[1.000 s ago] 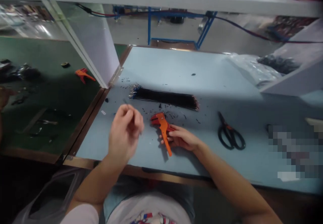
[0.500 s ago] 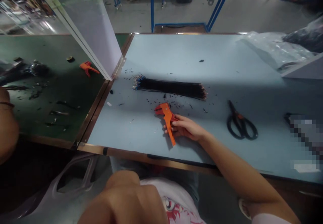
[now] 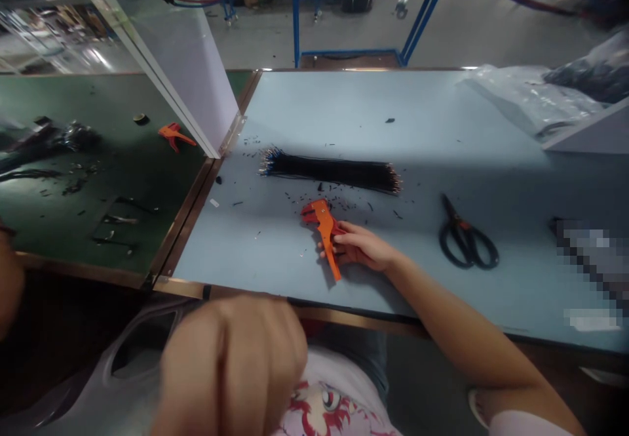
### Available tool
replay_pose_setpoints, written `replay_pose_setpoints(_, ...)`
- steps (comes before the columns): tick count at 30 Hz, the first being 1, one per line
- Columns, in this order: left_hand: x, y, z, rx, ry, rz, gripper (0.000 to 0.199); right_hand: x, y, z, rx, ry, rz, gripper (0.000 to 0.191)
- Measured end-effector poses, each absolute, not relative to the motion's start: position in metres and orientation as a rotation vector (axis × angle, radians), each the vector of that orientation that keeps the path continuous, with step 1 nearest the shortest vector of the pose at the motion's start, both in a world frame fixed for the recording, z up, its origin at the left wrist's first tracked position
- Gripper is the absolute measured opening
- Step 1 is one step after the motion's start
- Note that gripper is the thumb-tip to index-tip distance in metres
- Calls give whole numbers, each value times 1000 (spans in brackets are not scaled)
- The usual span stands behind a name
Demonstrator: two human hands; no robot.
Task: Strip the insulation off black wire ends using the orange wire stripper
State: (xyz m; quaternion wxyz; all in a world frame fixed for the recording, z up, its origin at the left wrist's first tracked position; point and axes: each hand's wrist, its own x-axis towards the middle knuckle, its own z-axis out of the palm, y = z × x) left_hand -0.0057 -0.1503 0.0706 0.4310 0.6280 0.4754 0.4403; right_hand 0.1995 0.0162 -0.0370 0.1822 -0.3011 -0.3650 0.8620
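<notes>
A right hand [image 3: 366, 247] holds an orange wire stripper [image 3: 325, 233] low at a pale blue bench [image 3: 314, 101], its grip clamped on the red and orange handles, the tool's head pointing away and to the left. Whether the stripper touches the surface cannot be told. The left hand [image 3: 240, 357], blurred in the foreground before a white shirt [image 3: 314, 410] printed with a red-haired cartoon figure, shows its knuckles; the fingertips are hidden, and whether its grip is together or around something cannot be told. Just beyond the stripper lies a bundle of black wires [image 3: 329, 170], bare metal ends at both sides, with dark offcuts [image 3: 344, 206] scattered between. Black-handled scissors [image 3: 464, 239] rest to the right, near a pixelated object [image 3: 597, 259] whose markings are obscured. A small white tag [image 3: 214, 203] lies near the bench's left edge, any lettering too small to read. A clear plastic bag [image 3: 531, 101] sits at the far right; on the adjoining green bench [image 3: 162, 180] lies a second orange tool [image 3: 175, 136]
</notes>
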Motion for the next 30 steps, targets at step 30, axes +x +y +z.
replay_pose_setpoints(30, -8, 21, -27, 1845, 1515, 1451, 6, 197, 11, -34, -407, -788, 2427, 48)
